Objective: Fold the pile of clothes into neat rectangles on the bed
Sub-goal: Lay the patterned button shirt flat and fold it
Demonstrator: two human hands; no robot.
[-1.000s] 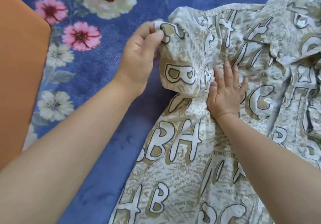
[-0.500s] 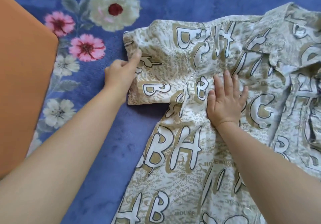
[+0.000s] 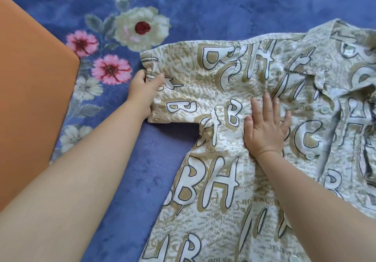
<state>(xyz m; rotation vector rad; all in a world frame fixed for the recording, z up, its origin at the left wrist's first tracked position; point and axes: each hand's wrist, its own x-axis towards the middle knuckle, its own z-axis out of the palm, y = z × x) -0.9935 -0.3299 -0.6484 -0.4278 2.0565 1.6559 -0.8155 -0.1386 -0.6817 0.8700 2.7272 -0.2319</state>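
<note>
The shirt (image 3: 240, 160), beige with big printed letters, lies spread flat on the blue floral bedspread (image 3: 223, 3), its sleeve (image 3: 183, 90) stretched leftward, cuff edge pinched by the left hand (image 3: 145, 87), while the right hand (image 3: 265, 127) presses flat, fingers straight, on the chest.

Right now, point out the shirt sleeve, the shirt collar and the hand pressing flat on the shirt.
shirt sleeve (image 3: 183, 90), head view, middle of the spread sleeve.
shirt collar (image 3: 325, 58), head view, left collar flap.
right hand (image 3: 264, 127), head view, back of the hand pressing flat on the shirt.
</note>
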